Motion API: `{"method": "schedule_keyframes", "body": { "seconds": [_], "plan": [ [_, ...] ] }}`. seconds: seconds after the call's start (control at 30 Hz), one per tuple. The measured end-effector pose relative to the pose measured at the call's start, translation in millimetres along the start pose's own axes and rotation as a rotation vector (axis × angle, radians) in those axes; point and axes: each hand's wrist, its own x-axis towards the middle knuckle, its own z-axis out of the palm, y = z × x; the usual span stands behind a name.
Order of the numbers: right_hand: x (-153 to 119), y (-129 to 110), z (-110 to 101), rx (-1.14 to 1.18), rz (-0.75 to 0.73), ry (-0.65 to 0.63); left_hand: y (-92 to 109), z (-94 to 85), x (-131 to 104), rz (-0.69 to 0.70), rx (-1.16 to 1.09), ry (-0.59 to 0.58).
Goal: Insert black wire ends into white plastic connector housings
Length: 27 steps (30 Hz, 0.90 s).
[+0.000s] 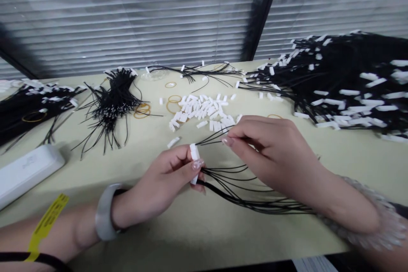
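Between the thumb and fingers of my left hand point(172, 174) is a white plastic connector housing point(194, 153), held upright at the middle of the table. Several black wires point(236, 197) run from its right side and pass below my right wrist. My right hand point(270, 153) is to the right of the housing, thumb and forefinger pinched on thin black wires point(210, 138) that reach the housing's upper end. Whether each wire is seated inside cannot be made out. Just beyond my hands lies a loose pile of small white connector housings point(204, 108).
A large heap of black wires with white connectors point(350, 80) fills the right side. A tied wire bundle point(116, 95) and another wire heap point(38, 104) lie left. Yellow rubber bands point(142, 110) are scattered about. A white box-shaped device point(32, 172) sits at left. Blinds point(143, 21) stand behind.
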Motion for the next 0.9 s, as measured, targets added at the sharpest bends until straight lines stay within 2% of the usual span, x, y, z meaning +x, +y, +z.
{"method": "schedule_keyframes", "body": {
  "seconds": [0.2,0.4,0.57,0.7,0.9],
  "plan": [
    [1.0,-0.8,0.4,0.06,0.027,-0.043,-0.2,-0.3,-0.5,0.006,0.031,-0.009],
    [2.7,0.1,2.9,0.073,0.158,-0.065,2.2,1.1,-1.5,0.01,0.115,-0.028],
    [4.8,0.9,3.4,0.112,0.155,-0.182,1.6,1.0,-2.3,0.029,0.151,-0.024],
    [5.1,2.0,3.5,0.099,0.204,-0.166,0.1,1.0,-3.5,0.04,0.177,-0.042],
    [3.9,2.4,2.5,0.06,0.105,-0.214,0.2,1.3,-2.1,0.054,0.195,-0.034]
  ]
}}
